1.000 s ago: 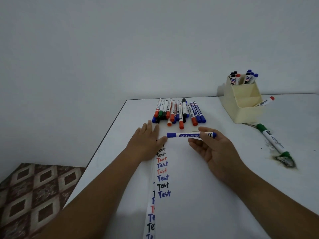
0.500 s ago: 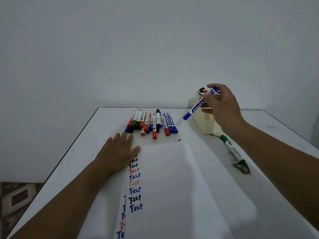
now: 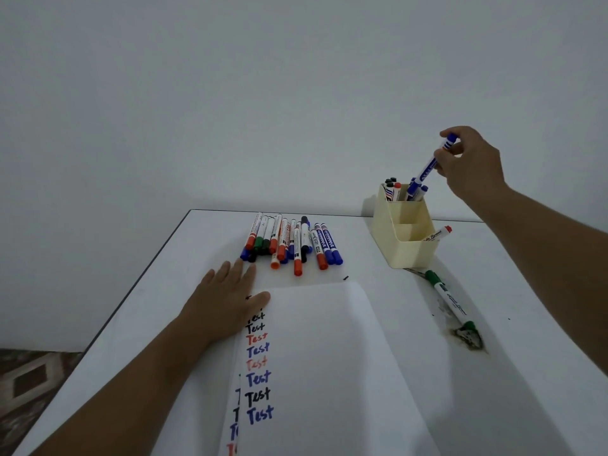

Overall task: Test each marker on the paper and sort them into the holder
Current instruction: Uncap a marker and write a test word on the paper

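Observation:
My right hand (image 3: 470,162) pinches a blue marker (image 3: 427,167) by its upper end, tilted, its lower tip at the back right compartment of the cream holder (image 3: 411,251), among other blue markers there. Black and red markers stand in the holder's back left compartment. My left hand (image 3: 223,304) lies flat, fingers straight, on the top left corner of the white paper (image 3: 322,357), which carries a column of "Test" words in black, red and blue. A row of several capped markers (image 3: 289,241) lies on the table beyond the paper.
A red-capped marker (image 3: 437,234) sticks out of the holder's right side. A green marker (image 3: 449,299) lies on the white table (image 3: 526,324) right of the paper, its end in a dark stain. Patterned floor shows at the lower left.
My right hand lifted the blue marker from above the paper, carried it right and up, and now lowers its tip into the holder's back right compartment. My left hand stayed on the paper.

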Demonstrator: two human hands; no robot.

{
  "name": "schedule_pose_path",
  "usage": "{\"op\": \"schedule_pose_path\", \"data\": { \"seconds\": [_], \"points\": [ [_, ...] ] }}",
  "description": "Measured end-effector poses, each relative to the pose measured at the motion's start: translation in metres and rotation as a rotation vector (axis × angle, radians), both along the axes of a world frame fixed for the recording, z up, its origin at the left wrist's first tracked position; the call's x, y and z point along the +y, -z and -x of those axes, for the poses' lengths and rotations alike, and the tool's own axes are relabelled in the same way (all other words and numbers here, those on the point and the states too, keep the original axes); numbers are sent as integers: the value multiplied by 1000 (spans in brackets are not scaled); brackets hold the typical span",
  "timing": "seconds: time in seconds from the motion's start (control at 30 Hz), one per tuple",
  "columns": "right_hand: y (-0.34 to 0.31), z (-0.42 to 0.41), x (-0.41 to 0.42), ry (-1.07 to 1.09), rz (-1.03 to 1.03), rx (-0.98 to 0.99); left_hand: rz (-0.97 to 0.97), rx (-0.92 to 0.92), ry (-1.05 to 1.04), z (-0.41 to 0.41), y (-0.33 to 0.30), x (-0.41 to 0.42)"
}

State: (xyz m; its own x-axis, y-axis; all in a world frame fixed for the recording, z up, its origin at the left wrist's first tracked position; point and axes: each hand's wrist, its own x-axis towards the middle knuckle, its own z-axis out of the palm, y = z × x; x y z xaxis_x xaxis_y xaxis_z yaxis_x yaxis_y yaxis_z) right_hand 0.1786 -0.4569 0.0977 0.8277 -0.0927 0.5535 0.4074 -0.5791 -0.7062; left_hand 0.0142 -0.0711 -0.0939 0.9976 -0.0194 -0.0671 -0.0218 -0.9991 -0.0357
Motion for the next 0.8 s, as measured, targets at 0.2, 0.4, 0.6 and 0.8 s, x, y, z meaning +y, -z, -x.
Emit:
{"op": "schedule_pose_path", "data": {
  "seconds": [0.2, 0.4, 0.6, 0.8],
  "points": [
    [1, -18, 7, 1, 100, -10, -59, -7, 66, -3, 5, 4],
    [6, -36, 12, 42, 391, 67, -71, -16, 83, 0, 0, 3],
    [27, -45, 13, 51, 631, 201, -109, -25, 91, 7, -8, -4],
    [40, -38, 25, 102, 721, 142, -28, -17, 44, 4, -7, -2]
  ]
}}
